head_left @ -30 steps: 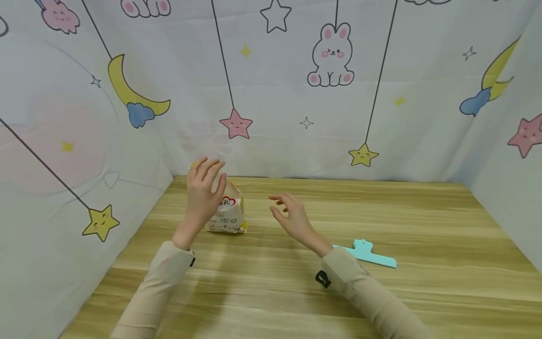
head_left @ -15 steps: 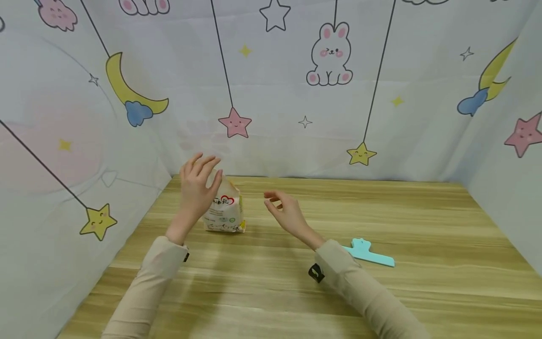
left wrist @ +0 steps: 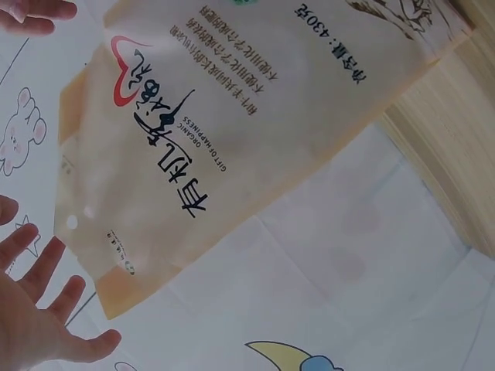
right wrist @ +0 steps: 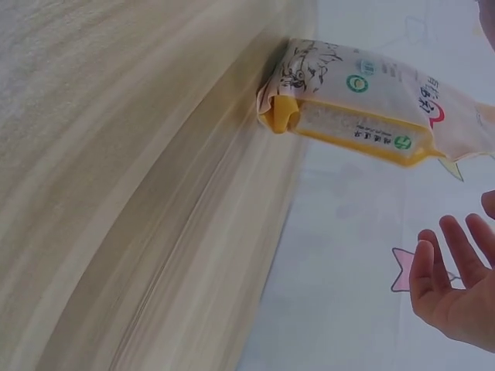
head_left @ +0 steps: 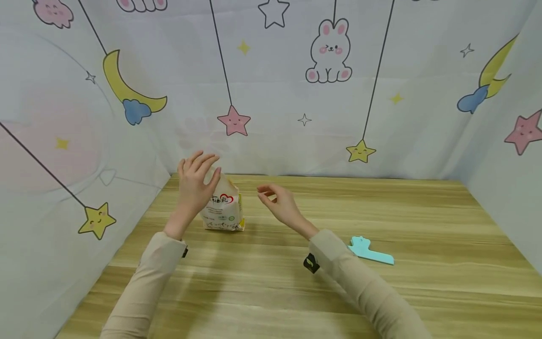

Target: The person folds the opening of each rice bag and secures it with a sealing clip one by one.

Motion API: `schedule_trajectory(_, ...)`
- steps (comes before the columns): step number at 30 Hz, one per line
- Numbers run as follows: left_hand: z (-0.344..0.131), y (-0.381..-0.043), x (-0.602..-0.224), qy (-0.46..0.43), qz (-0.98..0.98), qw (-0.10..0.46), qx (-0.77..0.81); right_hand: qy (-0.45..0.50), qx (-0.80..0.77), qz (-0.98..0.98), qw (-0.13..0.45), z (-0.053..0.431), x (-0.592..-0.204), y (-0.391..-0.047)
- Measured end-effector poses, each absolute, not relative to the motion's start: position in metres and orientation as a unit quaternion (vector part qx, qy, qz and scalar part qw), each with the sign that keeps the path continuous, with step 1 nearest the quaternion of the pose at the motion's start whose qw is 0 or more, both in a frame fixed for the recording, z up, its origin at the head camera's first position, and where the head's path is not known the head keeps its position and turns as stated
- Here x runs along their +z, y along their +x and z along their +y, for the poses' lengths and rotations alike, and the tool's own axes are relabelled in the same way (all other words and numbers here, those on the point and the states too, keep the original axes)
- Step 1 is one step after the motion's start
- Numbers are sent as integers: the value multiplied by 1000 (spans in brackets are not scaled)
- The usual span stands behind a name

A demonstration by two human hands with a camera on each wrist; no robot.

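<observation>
Closer to the bag [head_left: 223,214] than a second ago, the right hand [head_left: 279,203] has moved left, and the left hand [head_left: 195,183] has drawn slightly away, baring more of the bag's print. White cloth [head_left: 271,89] printed with stars, moons and rabbits stands behind and at both sides of the wood-grain table [head_left: 254,292]. Beige sleeves [head_left: 355,280] reach in from the near edge. Toward the table's far left, the cream bag stands upright, its heart logo facing forward and its yellow-edged side toward the right hand. Both hands are raised and well apart: the left with fingers spread near the bag's top, contact hard to tell; the right beside the bag, fingers loosely bent, holding nothing. One turquoise clip [head_left: 361,245] lies on the table, partly behind the right sleeve.
</observation>
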State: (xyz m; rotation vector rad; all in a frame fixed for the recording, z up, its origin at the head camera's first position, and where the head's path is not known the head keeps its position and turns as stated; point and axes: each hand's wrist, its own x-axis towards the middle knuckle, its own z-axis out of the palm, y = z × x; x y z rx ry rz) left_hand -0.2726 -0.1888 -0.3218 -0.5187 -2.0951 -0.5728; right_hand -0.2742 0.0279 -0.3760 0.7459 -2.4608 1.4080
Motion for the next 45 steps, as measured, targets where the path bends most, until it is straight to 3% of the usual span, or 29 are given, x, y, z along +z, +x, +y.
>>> schedule_trajectory(23, -192, -279, -322, -213, -864, 406, -208, 236, 558, -795, 23, 1, -368, -283)
schedule_trajectory(34, -196, -279, -318, -237, -878, 373, -183, 205, 634, -744, -54, -10, -340, -262)
schedule_trajectory(45, -203, -279, -313, -247, -894, 330, -176, 190, 635, -747, -53, -16, -337, -262)
